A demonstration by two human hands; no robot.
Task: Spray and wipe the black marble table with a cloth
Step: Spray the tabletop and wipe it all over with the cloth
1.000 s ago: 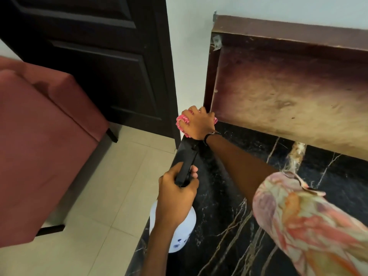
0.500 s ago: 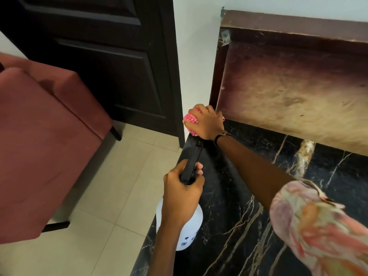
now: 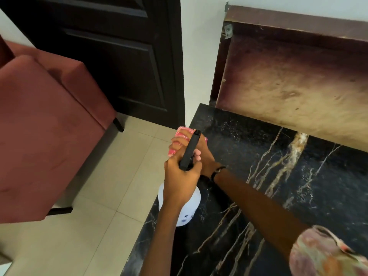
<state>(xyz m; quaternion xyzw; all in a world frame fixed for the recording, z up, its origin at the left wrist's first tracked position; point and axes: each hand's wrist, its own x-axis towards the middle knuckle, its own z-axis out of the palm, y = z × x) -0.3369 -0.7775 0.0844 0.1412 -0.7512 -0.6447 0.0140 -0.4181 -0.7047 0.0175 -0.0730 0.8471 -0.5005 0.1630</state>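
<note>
— What is being held nearest the camera?

— A white spray bottle (image 3: 186,208) is gripped in the left hand (image 3: 181,177), which is closed around its black trigger head (image 3: 189,151), at the left edge of the black marble tabletop (image 3: 298,188).

— And the cloth?

— A pink cloth (image 3: 178,139) is clutched in the right hand (image 3: 196,151), just beyond the bottle, where the tabletop's left edge meets open floor (image 3: 111,188). The cloth is partly hidden by the fingers and the spray head.

— How much of the job is judged done?

— No wet film or streaks can be made out on the veined stone, so progress cannot be read from the surface. Wiping is judged to be under way at the left edge; the wide stretch to the right is presumed left to do.

— What is seen farther back?

— A worn wooden panel (image 3: 288,76) is propped against the wall behind the tabletop, with a dark door (image 3: 111,52) and a red upholstered seat (image 3: 39,126) to the left.
</note>
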